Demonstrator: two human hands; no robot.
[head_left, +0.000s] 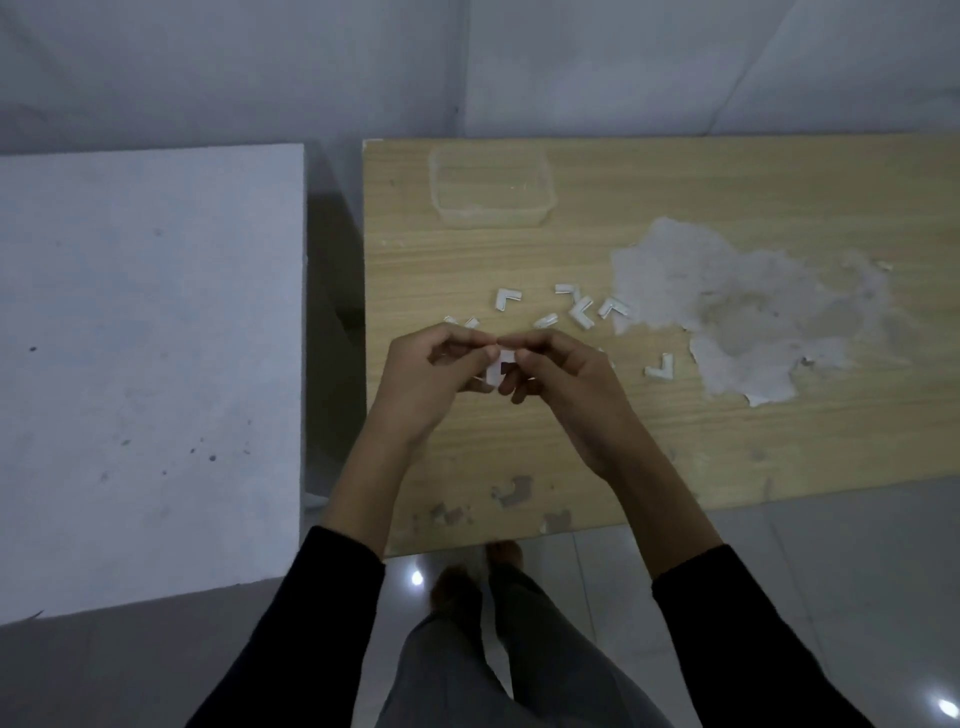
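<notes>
- my left hand (431, 376) and right hand (563, 382) are both curled in. the thumb and forefinger tips (480, 340) of each pinch one small white l-shaped corner piece (493, 371) between them. it is held up above the near part of the wooden table (675, 447) and touches nothing else.
- the hold is only at the tips. if i twist or press unevenly, the piece could pop out and drop onto the table, or past its near edge to the floor tiles (831, 571).
- my fingers hide most of it, so i cannot tell whether it is one part or two being joined. pushing blind could seat it crooked or bend a leg.
- the loose l-shaped pieces (582, 312) lie just beyond my knuckles. a dropped piece would get lost among them, and a careless wrist could scatter them.
- the clear plastic tub (493, 215) sits well apart at the far side, a long carry for so thin a pinch.
</notes>
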